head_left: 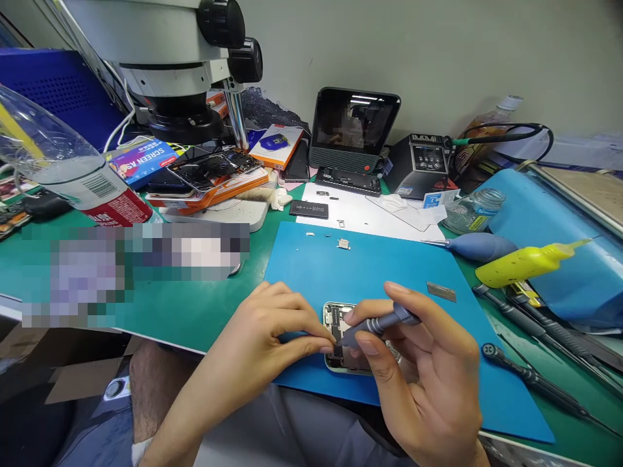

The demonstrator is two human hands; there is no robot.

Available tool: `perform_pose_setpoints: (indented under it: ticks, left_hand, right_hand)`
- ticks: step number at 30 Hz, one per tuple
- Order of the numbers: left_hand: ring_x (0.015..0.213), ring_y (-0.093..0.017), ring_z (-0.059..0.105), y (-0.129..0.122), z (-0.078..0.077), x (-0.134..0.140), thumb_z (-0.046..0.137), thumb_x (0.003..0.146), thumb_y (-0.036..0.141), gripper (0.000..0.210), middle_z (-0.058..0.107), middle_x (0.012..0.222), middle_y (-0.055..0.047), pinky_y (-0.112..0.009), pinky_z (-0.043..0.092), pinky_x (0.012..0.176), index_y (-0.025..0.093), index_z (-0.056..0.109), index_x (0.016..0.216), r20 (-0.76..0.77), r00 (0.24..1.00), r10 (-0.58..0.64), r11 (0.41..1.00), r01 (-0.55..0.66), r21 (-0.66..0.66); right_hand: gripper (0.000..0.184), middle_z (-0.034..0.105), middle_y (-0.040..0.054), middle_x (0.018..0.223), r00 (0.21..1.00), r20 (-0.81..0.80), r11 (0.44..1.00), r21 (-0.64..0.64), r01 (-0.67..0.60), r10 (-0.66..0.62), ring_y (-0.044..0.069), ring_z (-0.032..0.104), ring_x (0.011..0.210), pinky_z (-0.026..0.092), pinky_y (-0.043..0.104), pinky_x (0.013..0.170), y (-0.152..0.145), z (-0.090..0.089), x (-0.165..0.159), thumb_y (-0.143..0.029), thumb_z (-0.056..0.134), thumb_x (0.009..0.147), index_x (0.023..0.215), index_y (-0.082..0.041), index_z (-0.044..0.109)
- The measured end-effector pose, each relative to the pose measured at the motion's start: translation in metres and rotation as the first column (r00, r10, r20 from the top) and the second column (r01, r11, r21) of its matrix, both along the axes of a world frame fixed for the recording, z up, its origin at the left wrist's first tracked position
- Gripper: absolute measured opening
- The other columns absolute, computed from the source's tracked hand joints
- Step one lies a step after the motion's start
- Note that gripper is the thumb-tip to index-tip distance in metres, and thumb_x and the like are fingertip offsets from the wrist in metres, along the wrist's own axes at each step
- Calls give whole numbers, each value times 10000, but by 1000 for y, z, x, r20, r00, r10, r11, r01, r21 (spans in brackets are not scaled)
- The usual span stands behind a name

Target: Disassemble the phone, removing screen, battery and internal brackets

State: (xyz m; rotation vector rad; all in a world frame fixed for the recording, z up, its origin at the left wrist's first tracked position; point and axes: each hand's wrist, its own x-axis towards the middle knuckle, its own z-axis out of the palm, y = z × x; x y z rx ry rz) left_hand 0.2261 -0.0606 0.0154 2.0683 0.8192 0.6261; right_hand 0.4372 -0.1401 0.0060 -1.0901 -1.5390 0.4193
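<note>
Head cam: right hand (pixel 428 383)'s got a grey screwdriver (pixel 372 326) gripped, angled down at the opened phone (pixel 335 318) on the near part of the blue mat (pixel 394 263). Left hand (pixel 272 327)'s fingertips bunch over the phone's left end, can't tell if they're pinching anything. Black battery (pixel 309 209)'s on the far side, by the white paper (pixel 360 211)

At lower centre, the right hand (pixel 431 370) grips a precision screwdriver (pixel 372 327) over an opened smartphone (pixel 348 360), left hand (pixel 270 324) fingertips at its left end; a microscope (pixel 165 68) fills upper left.
</note>
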Motion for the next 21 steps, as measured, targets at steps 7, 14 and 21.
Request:
perform_pose_setpoints:
  ticks: [7,14,21]
  left_hand:
    - [925,-185,642,-1,2,0,790,1087,312,133,810,984,100,-379,359,914,296,765,958,-44,999,-13,1000,14,14]
    - [934,-183,625,-2,2,1,744,1117,297,149,779,990,97,-380,332,952,285,727,969,-72,997,-1,1000,3,23]
    - [937,-188,614,-3,2,2,727,1119,245,140,773,994,80,-374,341,915,270,727,981,-65,998,-8,997,13,73]
  right_hand:
    - [649,765,50,1167,997,-12,997,13,77,-77,165,812,922,732,287,750,3,1,-5,-43,691,1030,1598,-318,540]
    - [693,762,117,1351,992,90,996,35,82,-85,209,819,1071,716,277,756,-7,-6,2,-24,669,1022,1646,-296,539]
    - [792,737,91,1417,982,188,998,61,-1,-10,172,796,1142,702,291,944,-5,-5,1,24,634,1019,1717,-301,449]
